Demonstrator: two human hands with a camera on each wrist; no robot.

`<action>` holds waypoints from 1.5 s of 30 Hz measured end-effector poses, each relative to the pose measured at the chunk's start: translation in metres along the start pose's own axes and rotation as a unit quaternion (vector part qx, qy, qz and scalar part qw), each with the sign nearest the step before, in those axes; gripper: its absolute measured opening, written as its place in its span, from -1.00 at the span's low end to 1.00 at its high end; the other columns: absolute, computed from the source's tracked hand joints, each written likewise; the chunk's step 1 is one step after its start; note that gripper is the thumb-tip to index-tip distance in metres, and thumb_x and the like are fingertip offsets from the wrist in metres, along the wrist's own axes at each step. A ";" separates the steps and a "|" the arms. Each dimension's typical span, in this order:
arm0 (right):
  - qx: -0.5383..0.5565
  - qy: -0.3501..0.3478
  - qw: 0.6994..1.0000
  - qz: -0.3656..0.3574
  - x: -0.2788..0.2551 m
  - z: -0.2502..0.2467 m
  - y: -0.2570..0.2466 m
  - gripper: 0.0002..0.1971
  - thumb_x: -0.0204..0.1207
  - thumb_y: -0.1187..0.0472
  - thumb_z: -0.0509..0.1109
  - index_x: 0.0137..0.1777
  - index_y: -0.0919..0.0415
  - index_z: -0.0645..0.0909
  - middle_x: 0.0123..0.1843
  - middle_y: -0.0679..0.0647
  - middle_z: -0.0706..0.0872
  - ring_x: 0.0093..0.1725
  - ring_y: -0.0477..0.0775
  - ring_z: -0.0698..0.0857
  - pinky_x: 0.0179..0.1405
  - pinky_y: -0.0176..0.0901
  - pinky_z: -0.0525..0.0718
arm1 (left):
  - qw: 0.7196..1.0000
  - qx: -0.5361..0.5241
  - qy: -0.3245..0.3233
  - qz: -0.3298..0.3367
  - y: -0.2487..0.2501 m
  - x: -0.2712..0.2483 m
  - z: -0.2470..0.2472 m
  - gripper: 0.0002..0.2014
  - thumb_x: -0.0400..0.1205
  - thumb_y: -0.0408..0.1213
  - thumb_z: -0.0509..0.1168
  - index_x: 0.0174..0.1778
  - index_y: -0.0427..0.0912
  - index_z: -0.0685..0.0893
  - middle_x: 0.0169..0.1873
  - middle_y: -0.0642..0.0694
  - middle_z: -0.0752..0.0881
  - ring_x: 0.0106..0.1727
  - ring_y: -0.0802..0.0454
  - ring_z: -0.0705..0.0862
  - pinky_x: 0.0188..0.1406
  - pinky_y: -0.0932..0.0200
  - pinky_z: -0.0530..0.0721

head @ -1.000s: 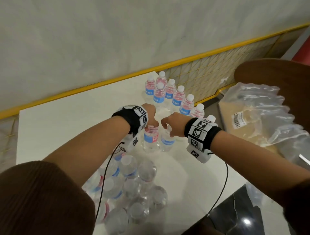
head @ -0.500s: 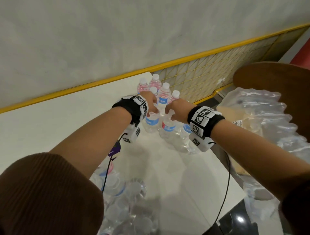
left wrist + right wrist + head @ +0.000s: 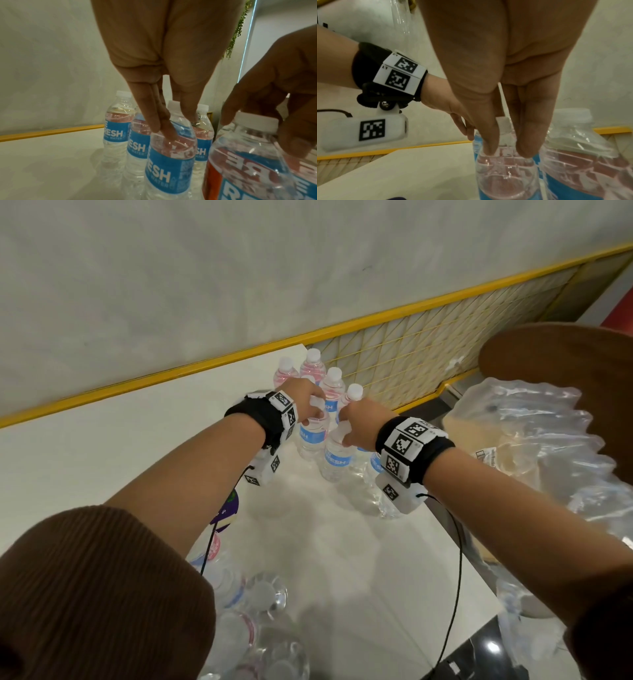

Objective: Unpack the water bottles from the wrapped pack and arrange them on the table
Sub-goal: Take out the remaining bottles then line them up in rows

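- Left hand (image 3: 305, 402) grips a bottle (image 3: 311, 440) by the neck, upright on the table (image 3: 120, 446).
- Right hand (image 3: 359, 422) grips a second bottle (image 3: 337, 460) likewise, just beside it.

Bottles (image 3: 320, 392) behind pack (image 3: 246, 628) (table (image 3: 120, 440)).

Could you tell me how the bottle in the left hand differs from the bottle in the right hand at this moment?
The left-hand bottle is farther from the person; the right-hand bottle is nearer. The left-hand bottle stands upright, while the right-hand bottle leans a little in the head view. The left hand pinches its bottle at the neck, and the right hand does likewise. Both are clear, white-capped, with blue labels.
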State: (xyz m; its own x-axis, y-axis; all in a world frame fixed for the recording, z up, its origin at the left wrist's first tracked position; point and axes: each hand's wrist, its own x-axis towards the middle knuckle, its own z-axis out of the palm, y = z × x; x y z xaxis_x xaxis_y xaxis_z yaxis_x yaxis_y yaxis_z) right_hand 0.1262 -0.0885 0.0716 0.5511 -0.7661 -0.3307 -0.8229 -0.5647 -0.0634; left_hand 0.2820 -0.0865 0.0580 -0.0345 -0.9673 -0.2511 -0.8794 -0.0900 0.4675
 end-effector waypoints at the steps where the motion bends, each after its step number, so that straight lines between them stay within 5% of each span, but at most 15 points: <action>1: 0.009 -0.002 1.000 -0.004 0.000 0.000 0.001 -0.56 0.53 0.18 0.38 0.42 0.18 0.50 0.28 0.22 0.61 0.28 0.20 0.58 0.11 -0.07 0.57 | 1.000 0.006 0.001 0.006 0.000 0.001 0.000 -0.64 0.60 -0.28 0.36 0.33 -0.19 0.63 0.05 -0.17 0.68 0.00 -0.19 0.79 0.01 0.12 0.70; 3: 0.020 -0.007 1.000 -0.013 0.000 0.000 0.003 -0.57 0.57 0.22 0.32 0.45 0.12 0.49 0.32 0.22 0.59 0.31 0.22 0.56 0.19 -0.04 0.57 | 1.000 0.010 -0.004 0.014 0.001 0.002 -0.001 -0.64 0.59 -0.30 0.36 0.32 -0.17 0.64 0.14 -0.21 0.70 -0.03 -0.19 0.80 0.01 0.11 0.72; 6: 0.017 -0.012 1.000 -0.003 0.002 -0.003 0.001 -0.63 0.57 0.21 0.31 0.37 0.18 0.56 0.27 0.26 0.61 0.24 0.25 0.61 0.06 -0.07 0.57 | 0.999 0.025 -0.012 0.021 0.006 0.003 -0.004 -0.65 0.60 -0.37 0.32 0.32 -0.22 0.65 0.15 -0.25 0.72 0.00 -0.21 0.77 0.07 0.02 0.74; 11: 0.001 -0.003 1.000 0.017 0.005 -0.003 -0.002 -0.67 0.55 0.21 0.35 0.27 0.30 0.60 0.20 0.25 0.65 0.17 0.20 0.64 -0.11 -0.16 0.51 | 0.999 0.037 -0.004 0.019 0.011 0.008 -0.003 -0.62 0.61 -0.35 0.33 0.36 -0.10 0.61 -0.04 -0.10 0.69 -0.18 0.02 0.71 -0.35 0.32 0.59; 13: 0.003 0.001 1.000 0.025 0.007 -0.003 -0.002 -0.67 0.53 0.20 0.38 0.26 0.31 0.60 0.20 0.26 0.64 0.16 0.20 0.65 -0.11 -0.16 0.53 | 0.999 0.042 0.000 0.030 0.013 0.007 -0.001 -0.66 0.64 -0.34 0.28 0.36 -0.20 0.60 0.08 -0.21 0.73 -0.29 0.09 0.63 -0.28 0.28 0.58; 17: 0.013 0.001 0.999 0.033 0.009 -0.003 -0.004 -0.65 0.51 0.18 0.42 0.25 0.31 0.61 0.19 0.25 0.66 0.15 0.19 0.65 -0.10 -0.14 0.56 | 0.999 0.048 -0.008 0.020 0.014 0.006 0.000 -0.79 0.67 -0.34 0.20 0.18 -0.27 0.63 -0.29 -0.11 0.62 -0.05 -0.16 0.69 0.06 0.07 0.63; 23: 0.022 -0.006 0.999 0.039 0.007 -0.005 -0.003 -0.58 0.50 0.13 0.45 0.32 0.30 0.59 0.21 0.23 0.66 0.20 0.19 0.64 -0.05 -0.15 0.55 | 1.000 0.029 -0.004 0.007 0.011 0.005 0.001 -0.65 0.66 -0.21 0.22 0.34 -0.25 0.58 -0.19 -0.09 0.70 0.10 -0.21 0.74 0.11 0.04 0.68; 26: 0.045 -0.005 0.998 0.048 0.006 -0.005 -0.001 -0.56 0.49 0.14 0.46 0.34 0.28 0.58 0.23 0.24 0.64 0.21 0.20 0.62 -0.05 -0.15 0.53 | 0.999 0.047 -0.003 0.000 0.007 0.008 0.003 -0.66 0.68 -0.16 0.18 0.28 -0.27 0.59 0.07 -0.26 0.73 0.15 -0.23 0.70 0.21 -0.01 0.62; 30: 0.054 0.000 0.997 0.057 0.005 -0.003 -0.003 -0.57 0.50 0.14 0.45 0.34 0.27 0.57 0.24 0.23 0.63 0.22 0.20 0.62 -0.03 -0.13 0.55 | 0.999 0.037 0.012 -0.004 -0.001 0.012 0.009 -0.62 0.63 -0.04 0.27 0.29 -0.16 0.60 0.13 -0.23 0.72 0.16 -0.21 0.69 0.15 0.08 0.57; 34: 0.063 0.003 0.996 0.060 0.003 -0.002 -0.003 -0.61 0.50 0.15 0.43 0.29 0.27 0.59 0.19 0.23 0.65 0.17 0.21 0.64 -0.11 -0.15 0.52 | 0.998 0.054 0.010 -0.014 -0.003 0.015 0.014 -0.67 0.57 -0.08 0.35 0.10 -0.27 0.63 -0.08 -0.24 0.65 0.08 -0.25 0.68 -0.03 0.12 0.54; 39: 0.068 0.013 0.996 0.053 -0.001 0.001 0.000 -0.62 0.52 0.18 0.40 0.33 0.25 0.57 0.24 0.23 0.62 0.23 0.21 0.60 -0.04 -0.15 0.48 | 0.987 -0.026 0.144 -0.073 -0.015 0.012 0.011 -0.84 0.55 -0.29 0.25 -0.01 -0.25 0.58 -0.05 -0.26 0.68 0.00 -0.23 0.65 -0.03 0.09 0.59; 42: 0.072 0.011 0.996 0.050 -0.001 0.001 -0.001 -0.63 0.54 0.20 0.37 0.34 0.24 0.54 0.27 0.23 0.60 0.26 0.23 0.58 -0.01 -0.13 0.49 | 0.968 -0.079 0.191 -0.145 -0.033 0.017 0.007 -0.63 0.57 -0.36 0.25 0.30 -0.30 0.46 0.24 -0.35 0.55 0.25 -0.32 0.57 0.13 -0.02 0.55; 45: 0.082 0.010 0.995 0.051 -0.001 0.000 -0.002 -0.63 0.54 0.21 0.37 0.33 0.24 0.55 0.26 0.23 0.61 0.24 0.22 0.59 -0.03 -0.13 0.49 | 0.958 -0.135 0.120 -0.222 -0.048 0.024 0.012 -0.17 0.55 -0.25 0.36 0.65 -0.19 0.02 0.50 -0.35 0.32 0.47 -0.33 0.43 0.40 -0.15 0.46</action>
State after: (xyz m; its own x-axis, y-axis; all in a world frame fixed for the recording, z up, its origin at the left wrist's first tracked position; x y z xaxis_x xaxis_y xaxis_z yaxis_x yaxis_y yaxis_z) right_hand 0.1268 -0.0866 0.0725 0.4651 -0.8239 -0.3240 -0.8852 -0.4276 -0.1834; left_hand 0.3182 -0.1028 0.0195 0.4530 -0.8437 -0.2881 -0.6269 -0.5312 0.5699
